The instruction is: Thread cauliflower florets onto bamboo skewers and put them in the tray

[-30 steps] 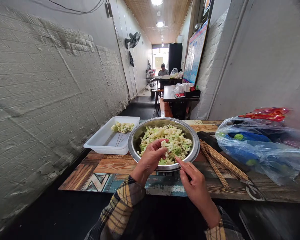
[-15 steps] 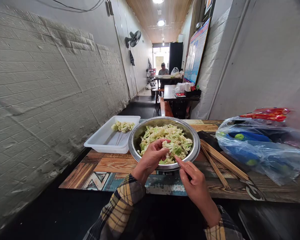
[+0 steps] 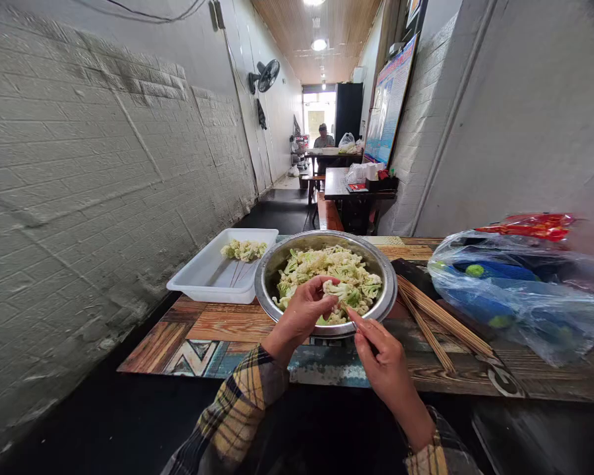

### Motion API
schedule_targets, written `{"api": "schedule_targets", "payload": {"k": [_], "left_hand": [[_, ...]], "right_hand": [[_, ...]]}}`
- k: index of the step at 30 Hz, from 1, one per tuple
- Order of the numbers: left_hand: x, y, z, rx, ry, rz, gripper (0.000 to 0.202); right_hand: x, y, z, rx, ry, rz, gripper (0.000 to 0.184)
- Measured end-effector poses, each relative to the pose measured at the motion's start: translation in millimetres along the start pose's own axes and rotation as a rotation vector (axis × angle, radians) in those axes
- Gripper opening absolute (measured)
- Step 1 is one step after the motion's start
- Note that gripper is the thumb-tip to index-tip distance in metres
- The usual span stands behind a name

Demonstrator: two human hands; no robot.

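Note:
A wide steel bowl (image 3: 387, 290) full of cut cauliflower (image 3: 321, 262) stands on the wood-patterned table in front of me. Over its near side my left hand (image 3: 304, 310) pinches a cauliflower floret (image 3: 340, 290) between thumb and fingers. My right hand (image 3: 382, 349) is closed just to the right, its fingertips round a thin wooden skewer whose tip points at the floret's stem. Most of that skewer is hidden by the hand. To the left, a white plastic tray (image 3: 212, 290) holds skewered cauliflower (image 3: 244, 250) with the sticks toward me.
Bare bamboo skewers (image 3: 440, 320) lie in a bundle right of the bowl. Beyond them sits a clear plastic bag (image 3: 505, 290) with blue and green contents and a red packet (image 3: 529, 226). A person (image 3: 323, 137) sits at a far table; a fan (image 3: 267, 76) hangs on the left wall.
Both hands stay almost where they were above the bowl. The floret has shifted very slightly in my left fingers; the skewer stays at its stem.

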State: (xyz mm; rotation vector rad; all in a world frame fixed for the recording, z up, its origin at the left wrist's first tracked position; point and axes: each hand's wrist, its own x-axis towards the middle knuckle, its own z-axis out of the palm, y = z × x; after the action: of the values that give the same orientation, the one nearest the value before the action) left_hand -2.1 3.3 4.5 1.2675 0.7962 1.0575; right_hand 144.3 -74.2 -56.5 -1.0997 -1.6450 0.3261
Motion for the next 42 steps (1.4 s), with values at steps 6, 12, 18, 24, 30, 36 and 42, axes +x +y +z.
{"api": "schedule_targets", "payload": {"k": [6, 12, 18, 24, 30, 36, 42], "left_hand": [[0.3, -2.4, -2.2, 0.090, -0.010, 0.042, 0.031], [-1.8, -0.7, -2.2, 0.048, -0.014, 0.056, 0.025], [-0.8, -3.9, -3.2, 0.053, -0.025, 0.064, 0.026], [0.2, -7.8, -4.7, 0.137, -0.020, 0.104, 0.025], [0.2, -7.6, -5.2, 0.170, -0.017, 0.091, 0.026], [-0.7, -6.5, -3.7, 0.178, -0.006, 0.099, 0.027], [-4.5, 0.4, 3.0, 0.100, 0.002, 0.088, 0.029]], "right_hand": [[-1.8, 2.0, -0.5, 0.014, 0.012, -0.002, 0.042], [-3.4, 2.2, -2.5, 0.022, -0.002, 0.025, 0.041], [-3.0, -0.6, -4.5, 0.023, -0.011, 0.042, 0.040], [-2.9, -3.0, -4.3, 0.028, 0.000, 0.060, 0.040], [-3.7, -0.8, 1.4, 0.038, 0.037, 0.055, 0.038], [-3.5, -0.6, 9.3, 0.030, 0.082, 0.070, 0.038], [-4.8, 1.9, 12.5, 0.047, 0.121, 0.059, 0.039]]}}
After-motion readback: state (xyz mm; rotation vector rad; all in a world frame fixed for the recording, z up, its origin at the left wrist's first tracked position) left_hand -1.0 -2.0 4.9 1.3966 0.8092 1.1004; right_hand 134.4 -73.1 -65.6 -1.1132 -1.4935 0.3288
